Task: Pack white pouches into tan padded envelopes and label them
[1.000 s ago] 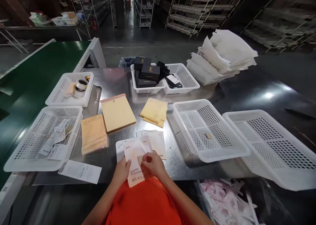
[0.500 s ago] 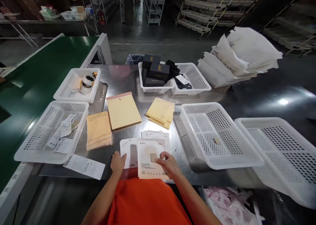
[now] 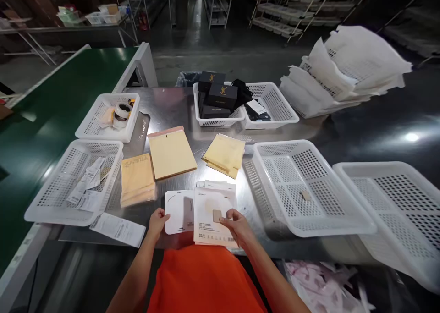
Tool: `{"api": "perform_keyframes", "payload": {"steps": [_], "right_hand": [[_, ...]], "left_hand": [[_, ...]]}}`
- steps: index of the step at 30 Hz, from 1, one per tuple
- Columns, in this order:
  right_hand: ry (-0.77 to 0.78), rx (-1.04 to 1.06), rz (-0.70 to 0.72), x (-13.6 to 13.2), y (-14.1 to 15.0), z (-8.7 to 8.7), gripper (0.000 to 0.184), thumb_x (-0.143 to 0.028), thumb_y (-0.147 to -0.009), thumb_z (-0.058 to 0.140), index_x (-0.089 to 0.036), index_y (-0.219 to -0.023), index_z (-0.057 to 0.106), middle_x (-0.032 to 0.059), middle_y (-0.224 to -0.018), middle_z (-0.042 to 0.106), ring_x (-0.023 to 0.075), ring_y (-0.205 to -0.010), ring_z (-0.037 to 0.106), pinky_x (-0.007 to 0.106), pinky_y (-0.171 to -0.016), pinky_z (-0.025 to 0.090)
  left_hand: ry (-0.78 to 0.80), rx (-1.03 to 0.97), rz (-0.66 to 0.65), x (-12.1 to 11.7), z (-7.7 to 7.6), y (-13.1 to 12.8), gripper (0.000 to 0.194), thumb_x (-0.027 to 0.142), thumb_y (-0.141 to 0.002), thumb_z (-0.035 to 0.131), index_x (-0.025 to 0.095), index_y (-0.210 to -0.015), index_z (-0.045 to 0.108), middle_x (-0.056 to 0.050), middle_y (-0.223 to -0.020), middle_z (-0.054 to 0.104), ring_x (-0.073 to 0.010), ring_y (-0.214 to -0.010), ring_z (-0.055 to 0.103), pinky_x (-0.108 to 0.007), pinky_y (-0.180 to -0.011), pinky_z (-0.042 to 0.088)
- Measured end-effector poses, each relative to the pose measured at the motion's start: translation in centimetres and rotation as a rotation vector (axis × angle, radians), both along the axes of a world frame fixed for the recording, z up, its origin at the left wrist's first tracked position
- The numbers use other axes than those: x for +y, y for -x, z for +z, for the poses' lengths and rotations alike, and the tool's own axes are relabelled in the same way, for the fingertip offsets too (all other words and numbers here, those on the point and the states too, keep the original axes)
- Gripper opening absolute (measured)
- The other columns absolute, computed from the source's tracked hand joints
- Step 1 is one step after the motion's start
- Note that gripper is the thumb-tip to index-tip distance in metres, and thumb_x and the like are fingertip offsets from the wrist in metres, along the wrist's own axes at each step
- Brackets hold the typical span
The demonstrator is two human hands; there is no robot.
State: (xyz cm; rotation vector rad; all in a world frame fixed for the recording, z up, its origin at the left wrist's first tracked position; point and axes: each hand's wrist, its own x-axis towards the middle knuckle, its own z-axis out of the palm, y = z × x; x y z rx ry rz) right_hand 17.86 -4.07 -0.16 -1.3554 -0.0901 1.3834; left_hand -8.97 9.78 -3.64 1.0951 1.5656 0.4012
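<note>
Lowered since a second ago, when both hands held it up, the printed sheet now lies flat at the near edge of the bench, and the left hand has come away from it to the left edge of the white card. That hand is loosely curled, thumb towards the card; whether it pinches the card or only touches it, I cannot tell. Thumb and forefinger of the right hand are brought nearly together at the right edge of a small tan square, which they seem to grip lightly; the square is over the middle of the sheet, though whether it rests there or is held just above cannot be made out. Gripping only the edge probably keeps the square's face uncovered and in sight. With the sheet flat, the surface bears its weight, which would explain why the left hand can leave it. More papers show beyond its far edge, likely piled here for easy reach. Yellow envelopes lie just past them, perhaps kept close for the same reason. To the right, a white tray contains a small tan piece, its raised rim presumably stopping such small bits straying.
</note>
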Motion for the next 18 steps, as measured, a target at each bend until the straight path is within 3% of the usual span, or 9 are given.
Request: {"api": "perform_keyframes", "payload": {"steps": [5, 9, 14, 18], "right_hand": [[-0.059, 0.021, 0.064, 1.8, 2.0, 1.2, 0.052, -0.032, -0.044, 0.085, -0.023, -0.062, 0.037, -0.0058, -0.057, 0.058, 0.0162, -0.055, 0.057, 0.027, -0.052, 0.045], [-0.075, -0.268, 0.176, 4.0, 4.4, 1.4, 0.035, -0.028, -0.049, 0.077, -0.022, -0.061, 0.045, -0.008, -0.055, 0.047, 0.0112, -0.051, 0.045, 0.024, -0.049, 0.036], [-0.062, -0.469, 0.151, 4.3, 5.6, 0.0, 0.032, -0.025, -0.051, 0.07, -0.023, -0.065, 0.042, -0.0082, -0.058, 0.045, 0.0123, -0.057, 0.043, 0.023, -0.052, 0.034], [-0.031, -0.61, 0.17, 3.5, 5.9, -0.8, 0.027, -0.027, -0.056, 0.065, -0.024, -0.069, 0.041, -0.008, -0.057, 0.043, 0.0133, -0.057, 0.042, 0.023, -0.052, 0.033]], "left_hand": [[0.066, -0.406, 0.106, -1.2, 3.6, -0.2, 0.061, 0.039, -0.051, 0.082, 0.018, -0.101, 0.055, -0.005, -0.083, 0.072, -0.0236, -0.079, 0.069, -0.035, -0.076, 0.053], [0.116, -0.642, 0.215, -2.6, 5.6, -2.8, 0.049, 0.039, -0.057, 0.083, 0.018, -0.094, 0.059, -0.002, -0.079, 0.071, -0.0226, -0.079, 0.07, -0.035, -0.08, 0.053], [0.129, -0.672, 0.472, -3.9, 5.8, -4.6, 0.047, 0.045, -0.06, 0.083, 0.02, -0.09, 0.058, 0.002, -0.073, 0.07, -0.0192, -0.072, 0.068, -0.032, -0.076, 0.053], [0.187, -0.632, 0.455, -4.1, 5.7, -4.4, 0.044, 0.04, -0.066, 0.081, 0.017, -0.098, 0.061, -0.007, -0.085, 0.074, -0.026, -0.09, 0.07, -0.035, -0.081, 0.054]]}}
